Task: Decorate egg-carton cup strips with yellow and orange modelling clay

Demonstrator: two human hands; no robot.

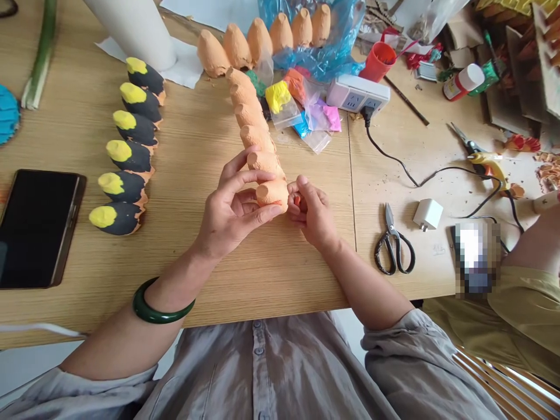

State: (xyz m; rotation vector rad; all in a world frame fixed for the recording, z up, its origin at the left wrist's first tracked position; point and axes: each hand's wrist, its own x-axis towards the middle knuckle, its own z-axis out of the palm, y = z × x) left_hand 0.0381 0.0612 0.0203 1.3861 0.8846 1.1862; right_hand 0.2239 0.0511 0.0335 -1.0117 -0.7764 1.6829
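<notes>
An orange egg-carton strip [255,137] with a row of blunt cones runs away from me at the middle of the table. My left hand [231,201] is closed around its near end, thumb below and fingers over the last cones. Right beside that end, my right hand [312,210] is curled with thumb and fingers pressed together on a small orange-red piece of clay [297,200]. An orange-red line shows along the base of the nearest cone. Beyond the strip lie bags of coloured clay, with yellow clay [277,96] and orange clay [294,86] among them.
Left stands a black-painted carton strip [135,149] with yellow tips, beside a phone [39,227]. Another orange strip [260,41] is at the back. Right are a power strip [359,93], scissors [394,242], a white charger [427,214], a glue gun [490,166] and another person's arm [536,242].
</notes>
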